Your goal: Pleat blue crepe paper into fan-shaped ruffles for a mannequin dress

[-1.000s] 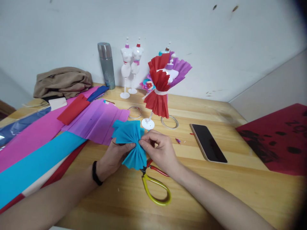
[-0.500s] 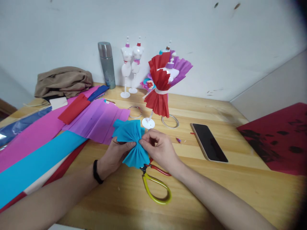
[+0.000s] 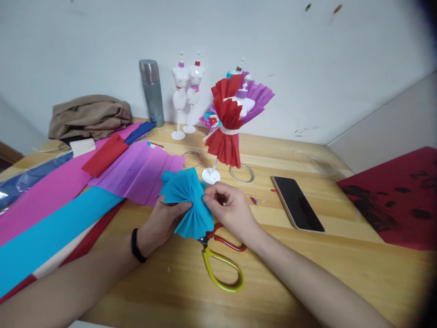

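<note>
Head cam: my L hand grips pleated blue paper, thumb pressed on its front nr the gathered middle, other fingers mostly hidden behind. My R hand has thumb + index pinched tog. on the paper's R edge. Scissors lie on the table just below the fingertips. Beyond them stands a dummy w/ red paper; phone well right of R fingers.

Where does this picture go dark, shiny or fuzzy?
Head view: the right-hand corners go black; head view: a white glint shows on the blue wrapping at far left; head view: the red panel looks fuzzy, the blue pleated paper crisper.
</note>
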A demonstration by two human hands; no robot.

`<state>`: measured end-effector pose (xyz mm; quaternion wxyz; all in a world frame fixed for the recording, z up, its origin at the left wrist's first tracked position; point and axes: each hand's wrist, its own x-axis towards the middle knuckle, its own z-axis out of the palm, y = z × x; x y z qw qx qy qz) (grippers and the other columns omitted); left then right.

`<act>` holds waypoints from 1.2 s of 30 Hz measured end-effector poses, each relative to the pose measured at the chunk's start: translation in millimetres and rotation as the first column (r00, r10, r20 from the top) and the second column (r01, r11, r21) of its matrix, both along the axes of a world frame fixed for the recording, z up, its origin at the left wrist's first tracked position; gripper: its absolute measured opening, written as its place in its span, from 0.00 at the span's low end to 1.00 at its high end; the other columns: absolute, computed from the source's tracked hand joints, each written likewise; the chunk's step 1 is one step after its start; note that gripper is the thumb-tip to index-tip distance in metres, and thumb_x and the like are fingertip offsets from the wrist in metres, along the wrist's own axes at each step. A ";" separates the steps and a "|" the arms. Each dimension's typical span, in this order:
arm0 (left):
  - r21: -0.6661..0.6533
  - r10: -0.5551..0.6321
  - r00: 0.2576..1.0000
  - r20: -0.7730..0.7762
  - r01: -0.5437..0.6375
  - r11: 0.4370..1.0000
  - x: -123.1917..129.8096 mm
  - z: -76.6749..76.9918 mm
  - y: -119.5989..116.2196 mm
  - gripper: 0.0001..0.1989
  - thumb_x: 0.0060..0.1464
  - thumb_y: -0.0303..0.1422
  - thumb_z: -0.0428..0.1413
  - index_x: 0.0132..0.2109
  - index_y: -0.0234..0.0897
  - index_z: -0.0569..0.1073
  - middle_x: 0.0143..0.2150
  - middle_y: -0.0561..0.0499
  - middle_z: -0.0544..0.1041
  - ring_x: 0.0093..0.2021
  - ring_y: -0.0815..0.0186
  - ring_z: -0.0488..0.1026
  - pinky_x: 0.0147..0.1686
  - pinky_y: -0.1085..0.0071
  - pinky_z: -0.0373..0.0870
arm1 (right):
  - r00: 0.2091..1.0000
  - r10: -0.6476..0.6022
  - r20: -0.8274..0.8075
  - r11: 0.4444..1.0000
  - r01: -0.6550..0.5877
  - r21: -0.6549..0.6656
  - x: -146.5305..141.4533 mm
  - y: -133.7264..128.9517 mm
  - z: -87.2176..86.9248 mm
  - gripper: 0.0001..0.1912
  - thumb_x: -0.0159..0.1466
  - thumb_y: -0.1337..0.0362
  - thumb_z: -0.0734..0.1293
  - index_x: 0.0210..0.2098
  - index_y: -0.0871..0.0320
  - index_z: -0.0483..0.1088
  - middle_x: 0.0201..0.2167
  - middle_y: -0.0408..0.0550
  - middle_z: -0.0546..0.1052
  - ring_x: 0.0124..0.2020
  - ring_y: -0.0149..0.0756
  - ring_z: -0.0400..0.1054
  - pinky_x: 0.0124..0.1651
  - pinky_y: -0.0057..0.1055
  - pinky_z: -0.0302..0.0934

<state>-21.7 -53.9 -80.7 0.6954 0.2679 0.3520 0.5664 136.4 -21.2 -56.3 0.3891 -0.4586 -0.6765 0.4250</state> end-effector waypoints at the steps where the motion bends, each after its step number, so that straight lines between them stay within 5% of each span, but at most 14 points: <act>1: 0.001 -0.003 1.000 -0.001 0.003 1.000 0.0 0.5 0.0 0.17 0.39 0.31 0.69 0.39 0.34 0.76 0.38 0.47 0.81 0.40 0.56 0.78 0.46 0.56 0.73 | 1.000 0.002 -0.005 1.000 -0.002 -0.015 -0.2 -0.4 0.0 0.08 0.55 0.61 0.65 0.23 0.58 0.68 0.19 0.41 0.68 0.21 0.29 0.60 0.24 0.27 0.55; 14: 0.057 -0.011 0.998 -0.062 0.015 0.998 -0.5 -4.3 0.9 0.13 0.41 0.33 0.68 0.36 0.34 0.77 0.35 0.48 0.81 0.35 0.60 0.77 0.40 0.62 0.73 | 0.995 0.047 -0.087 0.992 -0.056 -0.115 -4.8 -6.2 2.2 0.06 0.52 0.61 0.66 0.23 0.57 0.68 0.18 0.39 0.68 0.20 0.27 0.60 0.23 0.25 0.55; 24: 0.038 -0.040 0.999 -0.023 0.041 0.998 -0.2 -4.7 -0.8 0.14 0.40 0.32 0.69 0.35 0.33 0.78 0.33 0.48 0.81 0.34 0.60 0.78 0.39 0.61 0.75 | 0.998 0.057 0.035 0.996 -0.055 -0.072 -3.1 -5.5 2.0 0.07 0.54 0.63 0.65 0.22 0.57 0.66 0.18 0.39 0.67 0.19 0.26 0.59 0.21 0.24 0.53; 36: 0.033 -0.030 0.999 -0.030 0.031 0.999 0.8 -0.4 0.6 0.15 0.39 0.32 0.69 0.37 0.35 0.78 0.36 0.48 0.81 0.37 0.58 0.78 0.39 0.63 0.75 | 0.991 0.075 0.111 0.980 -0.094 0.175 -2.2 -4.8 -0.9 0.06 0.57 0.69 0.64 0.23 0.58 0.66 0.20 0.40 0.67 0.22 0.27 0.60 0.26 0.25 0.54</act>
